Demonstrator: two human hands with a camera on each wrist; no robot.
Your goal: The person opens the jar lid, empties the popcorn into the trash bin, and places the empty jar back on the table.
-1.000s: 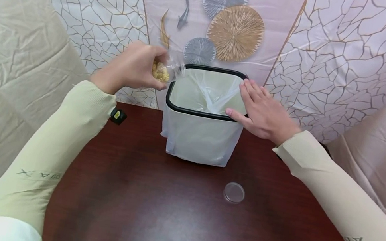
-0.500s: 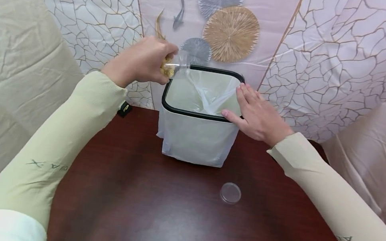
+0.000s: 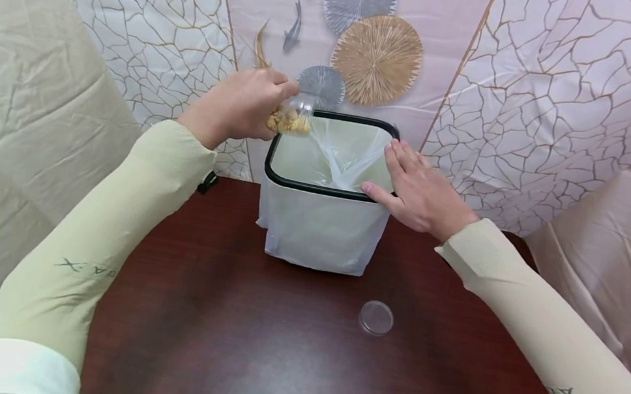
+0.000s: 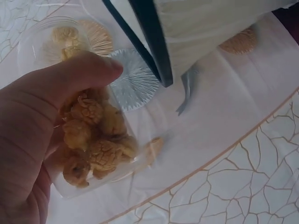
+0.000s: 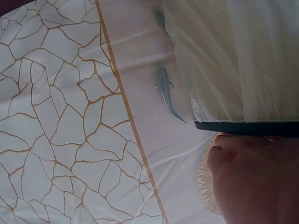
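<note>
In the head view my left hand [image 3: 238, 106] grips a clear plastic jar [image 3: 306, 105], tipped on its side with its mouth toward the bin [image 3: 323, 234]. Yellow popcorn [image 3: 290, 122] has gathered near the jar's mouth, at the rim's left back corner. In the left wrist view the thumb lies across the jar, and browned popcorn [image 4: 105, 154] shows through its wall. My right hand [image 3: 420, 187] rests with extended fingers on the bin's right rim. A white liner [image 3: 345, 168] covers the bin under a black rim band [image 3: 322, 189].
A round clear lid [image 3: 376, 317] lies on the dark red-brown table [image 3: 205, 328], in front of the bin and to its right. Behind the bin hangs a patterned cloth backdrop [image 3: 538, 119]. Beige fabric [image 3: 9, 140] hangs at both sides.
My left hand has moved right, bringing the jar's mouth over the bin's left edge. The popcorn has slid toward the mouth. My right hand stays on the rim.
</note>
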